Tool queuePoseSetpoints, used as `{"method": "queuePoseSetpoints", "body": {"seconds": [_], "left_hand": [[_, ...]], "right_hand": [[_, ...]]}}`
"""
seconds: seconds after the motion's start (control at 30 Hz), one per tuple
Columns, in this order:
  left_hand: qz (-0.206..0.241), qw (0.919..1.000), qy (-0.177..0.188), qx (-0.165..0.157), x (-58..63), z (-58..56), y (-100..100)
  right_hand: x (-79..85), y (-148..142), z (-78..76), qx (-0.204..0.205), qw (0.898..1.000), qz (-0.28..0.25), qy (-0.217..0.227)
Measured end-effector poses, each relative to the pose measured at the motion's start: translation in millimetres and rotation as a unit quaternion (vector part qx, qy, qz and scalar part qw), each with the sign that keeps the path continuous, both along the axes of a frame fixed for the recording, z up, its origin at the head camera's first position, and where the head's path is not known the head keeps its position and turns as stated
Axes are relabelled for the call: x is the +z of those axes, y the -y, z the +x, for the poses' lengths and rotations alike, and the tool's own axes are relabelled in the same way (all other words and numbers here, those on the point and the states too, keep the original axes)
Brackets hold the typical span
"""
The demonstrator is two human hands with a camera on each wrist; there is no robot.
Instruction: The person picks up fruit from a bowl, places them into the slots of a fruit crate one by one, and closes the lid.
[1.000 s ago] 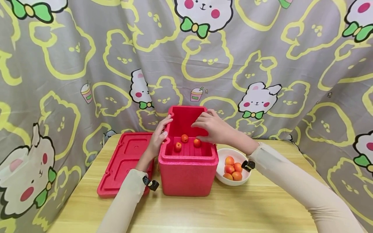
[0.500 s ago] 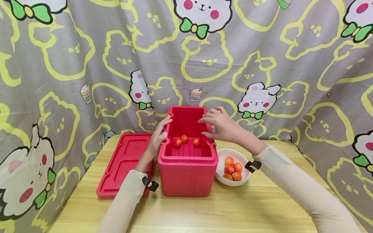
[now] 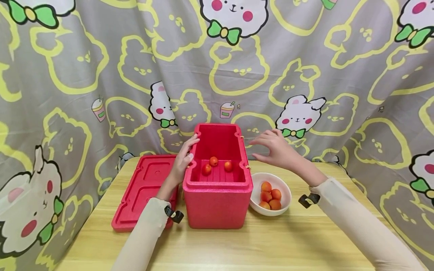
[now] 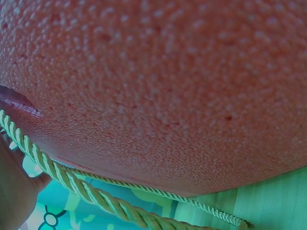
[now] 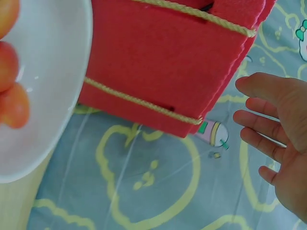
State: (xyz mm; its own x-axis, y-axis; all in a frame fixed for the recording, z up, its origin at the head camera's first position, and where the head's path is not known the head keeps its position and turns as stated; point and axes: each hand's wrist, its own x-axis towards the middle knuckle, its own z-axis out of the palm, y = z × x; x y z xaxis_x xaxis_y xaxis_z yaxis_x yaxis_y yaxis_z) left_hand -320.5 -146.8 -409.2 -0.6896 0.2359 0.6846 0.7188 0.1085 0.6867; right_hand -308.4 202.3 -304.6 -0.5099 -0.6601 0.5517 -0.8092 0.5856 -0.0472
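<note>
**Three round fruits [image 3: 213,161] inside the red box [image 3: 217,209]**

Your left hand [image 3: 179,163] rests against the left rim of the grainy, foam-like box, its fingers extended rather than clenched. Your right hand [image 3: 276,148] is released, fingers loosely bent in the air right of the box. The smooth, orange-red trio sits on the ribbed floor; five more fruits [image 3: 266,197] lie in the glossy white bowl [image 3: 256,188] just beside. Twisted yellowish cords [image 5: 139,101] cross the box's side. A molded lid [image 3: 156,169] lies on the wood-grain worktop [image 3: 271,241].

Box [image 3: 218,209], lid [image 3: 140,194] red; fruit [image 3: 228,166] orange-red; bowl [image 3: 284,188] white; curtain [image 3: 194,77] grey, yellow cartoon-patterned.
</note>
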Motion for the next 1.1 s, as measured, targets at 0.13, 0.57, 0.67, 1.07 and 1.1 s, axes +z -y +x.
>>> {"method": "queuePoseSetpoints", "body": {"seconds": [0.13, 0.57, 0.67, 1.07, 1.1], "left_hand": [[0.003, 1.0000, -0.003, -0.003, -0.7, 0.3, 0], [0.004, 1.0000, 0.001, -0.006, -1.2, 1.4, -1], [0.005, 1.0000, 0.000, -0.007, -0.5, 1.3, -1], [0.010, 0.9999, 0.001, -0.004, 1.3, 1.1, -2], [0.010, 0.9999, 0.001, -0.004, 1.4, 1.3, -2]], "right_hand": [[-13.5, -12, 0.6, -0.010, 1.000, 0.010, 0.002], [-62.1, -34, 10.1, 0.001, 0.997, 0.062, 0.055], [-69.8, -36, 12.4, -0.008, 0.993, 0.081, 0.087], [-93.6, -42, 17.0, -0.038, 0.978, 0.139, 0.152], [-95.3, -43, 17.3, -0.039, 0.977, 0.142, 0.155]]}}
